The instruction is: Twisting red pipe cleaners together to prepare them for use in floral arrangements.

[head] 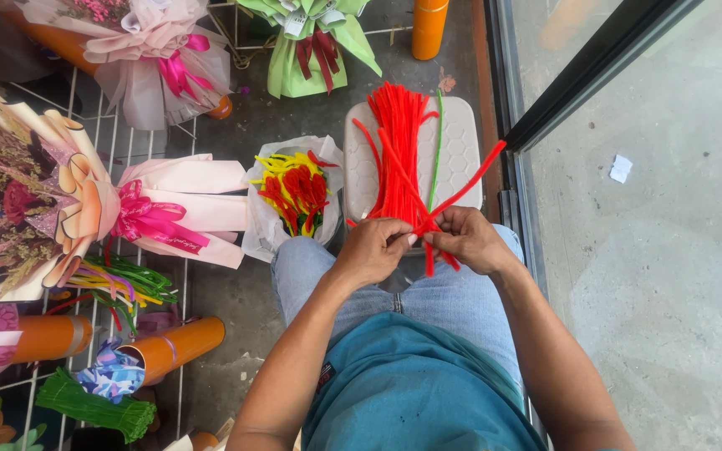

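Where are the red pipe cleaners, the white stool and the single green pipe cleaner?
red pipe cleaners (398, 142): head view, middle of the bundle lying on the stool.
white stool (461, 142): head view, bare right part of its seat.
green pipe cleaner (437, 150): head view, midway along its length.

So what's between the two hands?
In the head view, thin red fuzzy craft stems cross the small gap between the left hand and the right hand; both hands pinch them.
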